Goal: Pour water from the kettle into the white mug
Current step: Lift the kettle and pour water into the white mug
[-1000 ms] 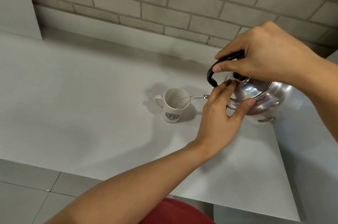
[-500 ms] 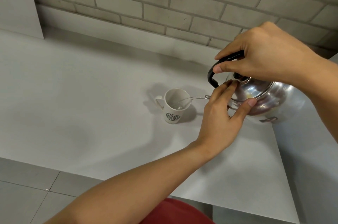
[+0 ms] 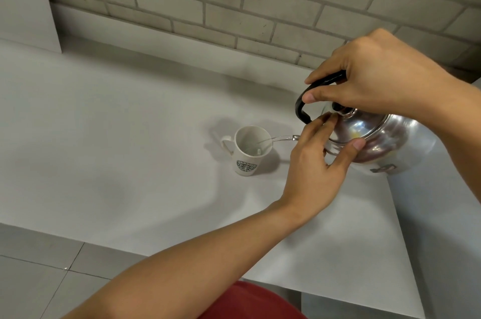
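Note:
A shiny steel kettle (image 3: 390, 141) hangs tilted to the left above the table. My right hand (image 3: 374, 79) is closed around its black handle. My left hand (image 3: 320, 160) presses fingers and thumb on the kettle's lid and hides the spout. A thin stream of water (image 3: 278, 138) runs from behind that hand into the white mug (image 3: 250, 154). The mug stands upright on the table, left of the kettle, with a green round logo on its side and its handle pointing left. A little water shows in its bottom.
The white table (image 3: 130, 162) meets a grey brick wall (image 3: 234, 6) at the back. Its front edge runs low across the view, over a tiled floor (image 3: 39, 279). A red object (image 3: 255, 303) sits at the bottom edge.
Both hands and the kettle stay almost still. The stream of water keeps flowing into the mug.

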`<state>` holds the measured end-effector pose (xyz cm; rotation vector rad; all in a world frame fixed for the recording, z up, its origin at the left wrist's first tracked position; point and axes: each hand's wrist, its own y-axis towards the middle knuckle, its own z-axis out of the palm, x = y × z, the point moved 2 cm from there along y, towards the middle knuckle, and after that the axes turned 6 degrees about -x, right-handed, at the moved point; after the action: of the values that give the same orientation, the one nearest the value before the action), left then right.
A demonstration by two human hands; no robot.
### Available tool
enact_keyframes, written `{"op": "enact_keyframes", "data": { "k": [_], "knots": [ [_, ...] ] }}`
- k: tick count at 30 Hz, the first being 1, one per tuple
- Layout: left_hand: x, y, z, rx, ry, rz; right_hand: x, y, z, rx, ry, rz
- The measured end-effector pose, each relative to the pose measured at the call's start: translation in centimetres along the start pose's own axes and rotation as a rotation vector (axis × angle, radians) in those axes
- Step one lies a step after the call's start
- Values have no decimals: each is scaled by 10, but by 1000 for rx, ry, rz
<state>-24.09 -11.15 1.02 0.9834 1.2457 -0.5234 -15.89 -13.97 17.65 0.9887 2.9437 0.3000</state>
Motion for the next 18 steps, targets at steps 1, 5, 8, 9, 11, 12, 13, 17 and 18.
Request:
{"op": "enact_keyframes", "data": {
  "k": [1, 5, 8, 9, 11, 12, 13, 17, 18],
  "knots": [
    [0, 0, 0, 2, 2, -4, -1, 0, 0, -6, 1, -5],
    [5, 0, -1, 25, 1, -44, -5, 0, 6, -48, 9, -37],
    [10, 0, -3, 52, 5, -75, -12, -2, 13, -89, 59, -27],
    [11, 0, -4, 61, 11, -78, -14, -4, 16, -100, 66, -29],
    [14, 0, -7, 72, 37, -61, -18, -8, 23, -122, 72, -44],
    [15, 1, -9, 73, 59, -37, -19, -11, 25, -135, 85, -45],
    [16, 1, -11, 76, 82, -11, -20, -14, 28, -150, 105, -40],
    [25, 1, -14, 137, 190, 13, -29, -27, 38, -220, 179, 7],
    [28, 1, -14, 151, 229, 19, -32, -31, 42, -242, 203, 29]
  ]
}}
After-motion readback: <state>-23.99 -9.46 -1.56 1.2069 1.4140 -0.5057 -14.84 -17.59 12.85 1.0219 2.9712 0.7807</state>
